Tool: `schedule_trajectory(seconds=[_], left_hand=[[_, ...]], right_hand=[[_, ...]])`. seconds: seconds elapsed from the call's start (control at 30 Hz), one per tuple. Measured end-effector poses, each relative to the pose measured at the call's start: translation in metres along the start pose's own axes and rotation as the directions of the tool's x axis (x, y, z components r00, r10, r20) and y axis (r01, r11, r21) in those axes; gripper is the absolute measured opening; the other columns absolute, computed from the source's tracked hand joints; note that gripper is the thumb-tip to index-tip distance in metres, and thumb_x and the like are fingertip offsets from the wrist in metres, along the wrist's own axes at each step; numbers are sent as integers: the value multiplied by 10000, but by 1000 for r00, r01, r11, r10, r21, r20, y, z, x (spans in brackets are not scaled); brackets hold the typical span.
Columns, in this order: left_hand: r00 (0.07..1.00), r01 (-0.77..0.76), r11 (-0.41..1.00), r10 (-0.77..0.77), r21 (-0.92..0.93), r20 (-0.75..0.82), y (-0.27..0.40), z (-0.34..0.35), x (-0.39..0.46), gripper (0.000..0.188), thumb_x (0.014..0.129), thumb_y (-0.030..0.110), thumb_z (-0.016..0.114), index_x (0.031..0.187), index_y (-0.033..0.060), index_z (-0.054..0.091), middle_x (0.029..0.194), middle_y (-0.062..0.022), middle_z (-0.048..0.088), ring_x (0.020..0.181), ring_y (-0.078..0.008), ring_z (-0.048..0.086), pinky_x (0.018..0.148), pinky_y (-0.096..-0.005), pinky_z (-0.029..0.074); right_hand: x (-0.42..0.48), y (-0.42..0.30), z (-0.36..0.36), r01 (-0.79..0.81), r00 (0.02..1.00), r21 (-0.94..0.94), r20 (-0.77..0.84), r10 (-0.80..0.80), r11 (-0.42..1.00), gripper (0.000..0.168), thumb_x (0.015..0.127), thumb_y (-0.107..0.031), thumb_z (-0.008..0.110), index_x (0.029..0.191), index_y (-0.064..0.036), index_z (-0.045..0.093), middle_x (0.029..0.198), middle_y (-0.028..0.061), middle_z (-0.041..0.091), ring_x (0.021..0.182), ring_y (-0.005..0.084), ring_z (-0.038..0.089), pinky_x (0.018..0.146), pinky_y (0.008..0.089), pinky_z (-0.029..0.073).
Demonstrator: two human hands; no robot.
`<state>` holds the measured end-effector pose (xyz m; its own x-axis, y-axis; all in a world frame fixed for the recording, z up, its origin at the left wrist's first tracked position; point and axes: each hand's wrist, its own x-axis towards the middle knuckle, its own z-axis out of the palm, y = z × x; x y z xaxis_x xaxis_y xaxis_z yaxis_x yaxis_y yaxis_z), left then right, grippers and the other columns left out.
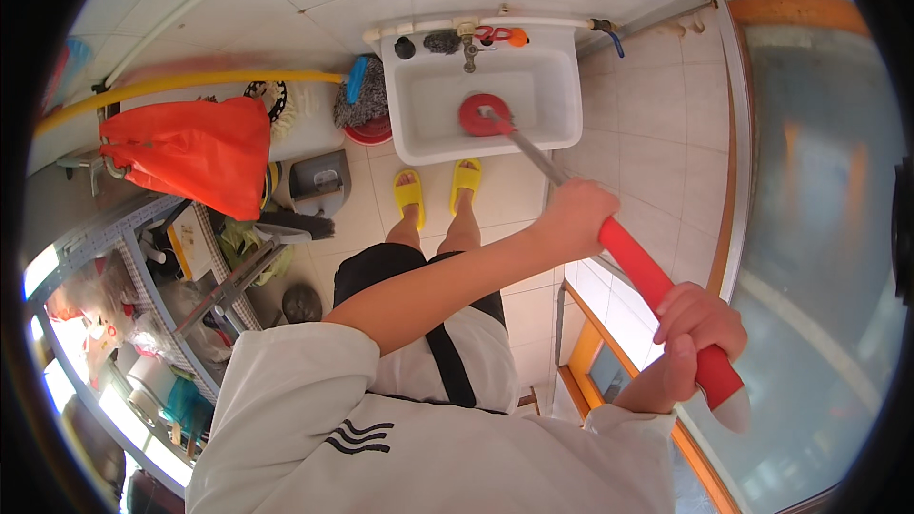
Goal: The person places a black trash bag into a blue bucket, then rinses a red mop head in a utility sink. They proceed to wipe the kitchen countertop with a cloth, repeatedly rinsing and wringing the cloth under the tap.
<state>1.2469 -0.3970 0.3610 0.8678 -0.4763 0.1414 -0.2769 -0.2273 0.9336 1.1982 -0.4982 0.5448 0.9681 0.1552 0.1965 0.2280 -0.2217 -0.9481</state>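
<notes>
Both hands grip a mop whose pole slants from the lower right down into a white utility sink [564, 121]. My left hand [580, 218] is wrapped around the pole where the metal tube meets the red grip sleeve [635, 260]. Higher up, near the grey end cap, my right hand [700, 325] holds the same sleeve. The round red mop head [477, 114] is inside the basin, below a metal faucet [468, 50]. Whether it touches the basin floor, I cannot tell. Any mop fibres under the disc are mostly hidden.
Left of the sink, a grey shaggy mop head [363, 96] rests above a red basin [370, 130]. An orange-red plastic bag [193, 150], grey dustpan [319, 182] and dark-bristled broom [307, 223] stand further left. Metal shelving [136, 264] lines that side; a frosted glass door [807, 228] is right.
</notes>
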Motion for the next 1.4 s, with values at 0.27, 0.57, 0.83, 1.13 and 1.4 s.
schedule_trajectory(seconds=[0.27, 0.57, 0.83, 1.13, 1.4], left_hand=[[980, -168, 984, 161, 59, 116, -55, -33, -51, 218, 674, 118, 684, 596, 80, 484, 563, -88, 500, 578, -291, 534, 524, -396, 421], [933, -190, 981, 191, -34, 306, -11, -9, -4, 163, 615, 184, 673, 665, 99, 543, 596, -76, 554, 583, -309, 565, 526, -405, 433], [953, -126, 984, 155, -127, 259, -117, 40, -13, 191, 576, 152, 689, 617, 106, 508, 615, -86, 548, 661, -325, 548, 592, -407, 416], [943, -72, 997, 56, 35, 329, -94, 10, -27, 194, 559, 182, 706, 630, 112, 539, 596, -86, 560, 618, -317, 576, 546, -406, 425], [929, -174, 985, 163, 1, 332, -40, 24, 10, 180, 558, 168, 689, 629, 111, 533, 593, -83, 553, 605, -316, 564, 544, -416, 420]], right_hand=[[-22, 14, 17, 17, 933, 106, 356, -54, 994, 194, 559, 47, 669, 563, -66, 511, 610, 96, 602, 556, 226, 615, 627, 360, 556], [-37, -12, -2, 273, 950, 73, 137, -280, 959, 301, 779, -158, 668, 564, -93, 468, 484, 13, 560, 437, 170, 567, 475, 305, 513], [-59, 81, 45, 25, 995, -38, -96, -29, 999, 197, 650, 34, 628, 591, -78, 477, 569, 64, 550, 532, 233, 566, 593, 360, 512], [-58, 65, 35, 44, 975, 171, -220, -5, 984, 142, 701, 2, 591, 625, -68, 494, 575, 65, 569, 511, 211, 562, 573, 364, 517], [-63, 26, 3, 187, 944, 90, -291, -154, 978, 175, 722, -69, 641, 619, -86, 500, 558, 51, 564, 483, 198, 551, 543, 347, 503]])
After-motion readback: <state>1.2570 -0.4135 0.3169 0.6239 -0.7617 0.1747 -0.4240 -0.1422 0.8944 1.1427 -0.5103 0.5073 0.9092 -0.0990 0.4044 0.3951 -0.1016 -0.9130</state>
